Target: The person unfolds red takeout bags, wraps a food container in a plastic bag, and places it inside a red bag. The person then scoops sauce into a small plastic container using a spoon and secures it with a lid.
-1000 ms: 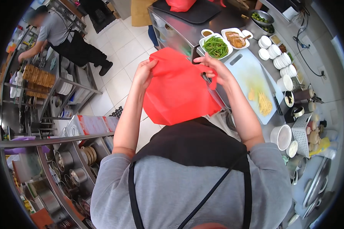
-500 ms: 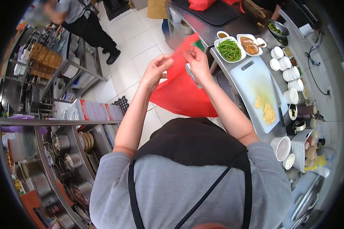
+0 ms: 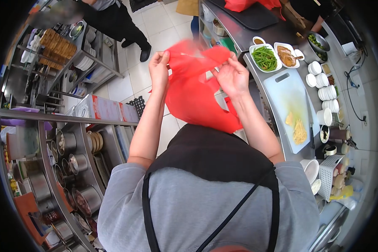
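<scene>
A thin red plastic bag [image 3: 193,103] hangs in front of my black apron, spread between my hands. My left hand [image 3: 158,67] pinches its upper left edge between thumb and fingers. At the upper right, my right hand [image 3: 233,75] grips the other edge with thumb and fingertips. The bag's top is blurred by motion, and gaps show through it near my right hand. Its lower part drapes down toward the apron.
On the counter to the right are a dish of green beans [image 3: 264,58], a dish of sliced meat [image 3: 286,55], and a cutting board [image 3: 283,90] with yellow shreds and a knife [image 3: 311,126]. A shelf rail [image 3: 67,119] runs along the left. A person [image 3: 117,25] stands at upper left.
My hands have moved apart, stretching the bag's top between them. The bag has spread wider and risen on the left. The camera view has shifted slightly.
</scene>
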### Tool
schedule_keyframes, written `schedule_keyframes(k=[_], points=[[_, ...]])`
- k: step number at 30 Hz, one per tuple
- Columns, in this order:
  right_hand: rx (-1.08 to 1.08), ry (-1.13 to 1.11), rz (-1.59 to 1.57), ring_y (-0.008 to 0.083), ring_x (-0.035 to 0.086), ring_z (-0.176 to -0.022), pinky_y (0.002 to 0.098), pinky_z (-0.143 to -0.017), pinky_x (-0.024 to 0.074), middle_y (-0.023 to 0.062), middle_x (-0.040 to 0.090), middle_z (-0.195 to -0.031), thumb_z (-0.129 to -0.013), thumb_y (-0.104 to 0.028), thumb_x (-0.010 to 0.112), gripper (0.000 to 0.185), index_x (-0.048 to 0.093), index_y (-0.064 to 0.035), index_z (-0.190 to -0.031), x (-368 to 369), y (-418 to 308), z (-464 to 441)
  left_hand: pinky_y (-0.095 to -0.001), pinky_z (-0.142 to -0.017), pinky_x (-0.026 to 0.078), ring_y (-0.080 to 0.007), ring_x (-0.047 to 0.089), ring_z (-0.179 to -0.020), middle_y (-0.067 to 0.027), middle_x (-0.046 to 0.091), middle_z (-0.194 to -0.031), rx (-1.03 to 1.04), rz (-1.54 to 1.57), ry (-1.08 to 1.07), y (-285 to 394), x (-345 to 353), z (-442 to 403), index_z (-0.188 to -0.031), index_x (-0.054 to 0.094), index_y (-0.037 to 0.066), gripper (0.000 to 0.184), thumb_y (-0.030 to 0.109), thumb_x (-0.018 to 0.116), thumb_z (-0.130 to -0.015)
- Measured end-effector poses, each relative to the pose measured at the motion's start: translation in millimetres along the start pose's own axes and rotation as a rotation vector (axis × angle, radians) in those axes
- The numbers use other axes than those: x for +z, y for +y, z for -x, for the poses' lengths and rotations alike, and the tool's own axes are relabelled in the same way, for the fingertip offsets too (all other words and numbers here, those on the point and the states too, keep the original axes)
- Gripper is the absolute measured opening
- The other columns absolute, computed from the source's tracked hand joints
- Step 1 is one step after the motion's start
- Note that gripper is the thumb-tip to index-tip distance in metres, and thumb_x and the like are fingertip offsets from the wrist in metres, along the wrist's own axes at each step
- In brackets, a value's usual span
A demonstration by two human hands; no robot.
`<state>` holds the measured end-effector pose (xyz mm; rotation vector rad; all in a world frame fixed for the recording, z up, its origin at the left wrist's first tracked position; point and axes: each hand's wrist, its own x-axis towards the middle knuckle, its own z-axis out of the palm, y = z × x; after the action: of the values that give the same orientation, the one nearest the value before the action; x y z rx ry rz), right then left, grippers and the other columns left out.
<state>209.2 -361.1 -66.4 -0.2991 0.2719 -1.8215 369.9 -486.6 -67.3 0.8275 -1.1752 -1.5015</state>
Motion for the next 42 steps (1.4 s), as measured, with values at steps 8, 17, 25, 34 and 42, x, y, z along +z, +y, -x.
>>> schedule_keyframes(k=[8, 17, 25, 34, 42], points=[[-0.077, -0.056, 0.265, 0.0167, 0.046, -0.074, 0.0299, -0.074, 0.0369, 0.0034, 0.047, -0.076, -0.078, -0.014, 0.052, 0.020, 0.048, -0.0052, -0.096, -3.8, -3.8, -3.5, -0.0185, -0.053, 0.030, -0.0012, 0.036, -0.057, 0.0046, 0.048, -0.064, 0.129, 0.133, 0.023, 5.7, -0.5, -9.8, -0.069, 0.045, 0.009, 0.018, 0.013, 0.049, -0.086], [-0.118, -0.114, 0.247, 0.0164, 0.044, -0.074, 0.0298, -0.074, 0.0368, 0.0033, 0.045, -0.074, -0.075, -0.008, 0.056, 0.022, 0.048, -0.0058, -0.095, -6.3, -10.6, -1.7, -0.0179, -0.052, 0.030, -0.0007, 0.036, -0.055, 0.0048, 0.048, -0.062, 0.116, 0.113, 0.010, 5.1, 0.5, -8.7, -0.071, 0.046, 0.009, 0.016, 0.013, 0.048, -0.087], [-0.127, -0.063, 0.251, 0.0164, 0.044, -0.075, 0.0284, -0.073, 0.0367, 0.0031, 0.045, -0.075, -0.076, -0.009, 0.054, 0.018, 0.047, -0.0044, -0.092, -7.1, -6.4, 2.7, -0.0172, -0.049, 0.024, 0.0002, 0.030, -0.053, 0.0075, 0.044, -0.059, 0.120, 0.094, -0.029, -4.2, 4.3, -7.1, -0.071, 0.047, 0.010, 0.017, 0.015, 0.049, -0.087], [-0.149, -0.032, 0.287, 0.0174, 0.052, -0.077, 0.0314, -0.072, 0.0408, 0.0060, 0.053, -0.080, -0.079, -0.006, 0.050, 0.021, 0.048, -0.0036, -0.099, -11.4, -8.5, 3.5, -0.0220, -0.064, 0.042, -0.0074, 0.051, -0.069, -0.0030, 0.055, -0.077, 0.058, 0.096, -0.075, -9.6, 2.0, -7.1, -0.077, 0.047, 0.006, 0.013, 0.014, 0.048, -0.087], [-0.118, 0.027, 0.437, 0.0097, 0.051, -0.086, 0.0253, -0.079, 0.0406, 0.0009, 0.053, -0.093, -0.079, -0.003, 0.051, 0.030, 0.047, -0.0056, -0.109, -4.3, -7.2, 7.0, -0.0238, -0.065, 0.044, -0.0092, 0.053, -0.073, -0.0025, 0.055, -0.081, -0.016, 0.046, -0.045, -16.0, 21.2, 14.1, -0.087, 0.049, 0.003, 0.006, 0.005, 0.044, -0.085]])
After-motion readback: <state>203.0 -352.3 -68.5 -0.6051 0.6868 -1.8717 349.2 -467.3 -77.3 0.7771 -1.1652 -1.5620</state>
